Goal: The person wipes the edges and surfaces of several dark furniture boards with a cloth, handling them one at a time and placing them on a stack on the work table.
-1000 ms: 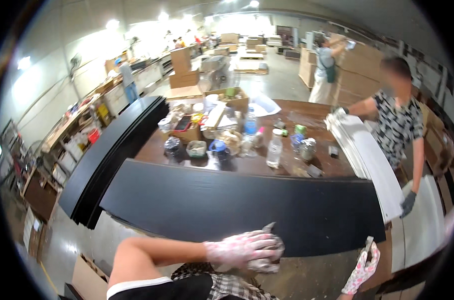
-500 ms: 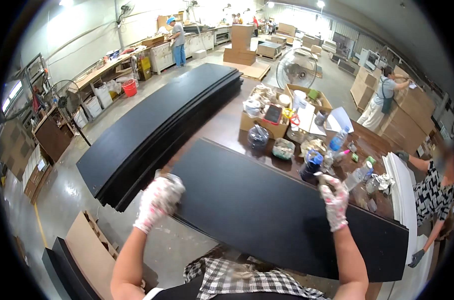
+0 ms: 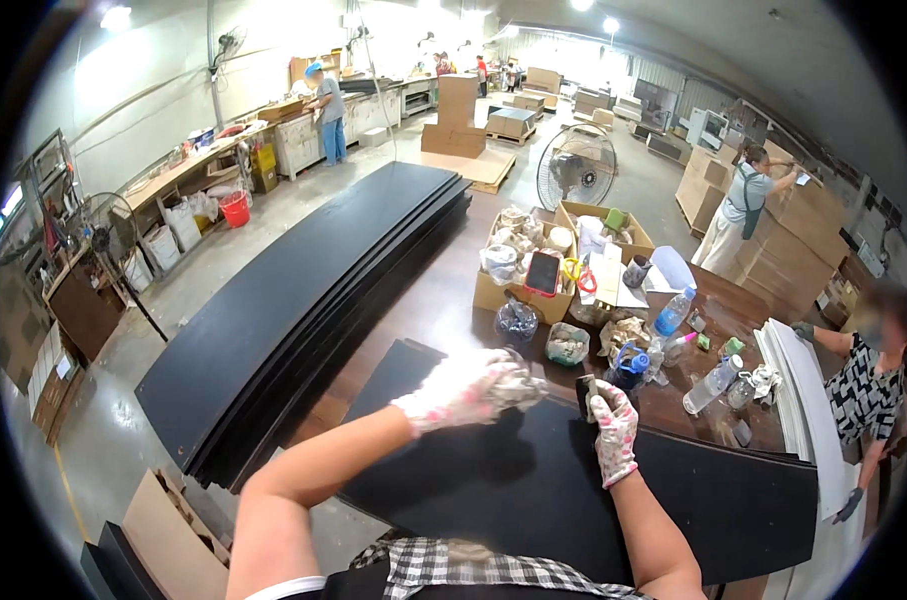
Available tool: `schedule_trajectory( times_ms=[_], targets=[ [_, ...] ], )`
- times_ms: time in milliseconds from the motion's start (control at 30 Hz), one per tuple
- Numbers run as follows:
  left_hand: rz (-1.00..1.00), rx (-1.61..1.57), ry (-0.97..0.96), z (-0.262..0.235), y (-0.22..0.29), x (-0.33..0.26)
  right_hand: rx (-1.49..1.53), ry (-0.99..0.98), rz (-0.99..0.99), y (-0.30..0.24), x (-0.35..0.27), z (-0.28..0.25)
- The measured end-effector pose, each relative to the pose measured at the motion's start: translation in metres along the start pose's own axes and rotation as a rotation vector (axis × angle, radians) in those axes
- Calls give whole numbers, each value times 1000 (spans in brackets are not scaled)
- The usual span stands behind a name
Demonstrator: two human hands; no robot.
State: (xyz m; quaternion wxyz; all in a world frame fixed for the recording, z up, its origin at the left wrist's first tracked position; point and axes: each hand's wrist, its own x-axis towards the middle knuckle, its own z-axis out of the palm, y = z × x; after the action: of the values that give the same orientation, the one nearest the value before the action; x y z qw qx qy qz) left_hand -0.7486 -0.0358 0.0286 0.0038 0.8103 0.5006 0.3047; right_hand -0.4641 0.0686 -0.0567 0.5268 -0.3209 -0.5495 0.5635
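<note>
A long black panel (image 3: 713, 495) lies in front of me on a brown table. Gloved in white with pink spots, my left hand (image 3: 458, 388) is over the panel's middle, closed on a crumpled whitish rag (image 3: 519, 388) that is partly smeared by motion. Just to its right, my right hand (image 3: 615, 432), in a matching glove, pinches a small dark block (image 3: 585, 398) upright above the panel's far edge. The two hands are close together but apart. What the block is made of cannot be made out.
A stack of black panels (image 3: 303, 290) lies to the left. Beyond my hands are a cardboard box (image 3: 493, 295) of rags, a phone (image 3: 543, 272), a blue-capped bottle (image 3: 628, 368) and clear bottles (image 3: 713, 384). At right, a co-worker (image 3: 863, 390) touches white boards (image 3: 788, 400).
My left hand has swept right with the rag, from the panel's left end to its middle. My right hand has shifted left, and the dark block now shows clearly. The view has turned slightly.
</note>
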Motion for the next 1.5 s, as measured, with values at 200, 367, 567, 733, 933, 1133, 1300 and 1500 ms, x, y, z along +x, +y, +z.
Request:
schedule_trajectory(
  times_ms=[200, 367, 567, 733, 933, 1133, 1300, 1500],
  targets=[
    [-235, -130, -217, 75, -35, 25, -39, -29, 67, 0, -2, -6],
    [-343, -79, -260, 60, -17, 28, -28, -55, 96, -7, -7, 0],
    [-354, -80, -259, 60, -17, 30, -112, -52, 65, -4, -8, -2],
    [-296, -94, -203, 65, -26, 23, -78, -79, 106, -9, -9, 3],
    [-322, -128, -259, 57, -22, 28, -97, -73, 106, -19, -11, 9],
    [-352, -124, -241, 50, -16, 29, -114, -86, 102, -14, -12, 6],
    [-323, -20, -185, 29, -6, 52, -153, -102, 91, -22, -11, 6],
    [-566, 123, -22, 15, -74, 43, -116, -102, 46, -9, -6, 0]
  ],
)
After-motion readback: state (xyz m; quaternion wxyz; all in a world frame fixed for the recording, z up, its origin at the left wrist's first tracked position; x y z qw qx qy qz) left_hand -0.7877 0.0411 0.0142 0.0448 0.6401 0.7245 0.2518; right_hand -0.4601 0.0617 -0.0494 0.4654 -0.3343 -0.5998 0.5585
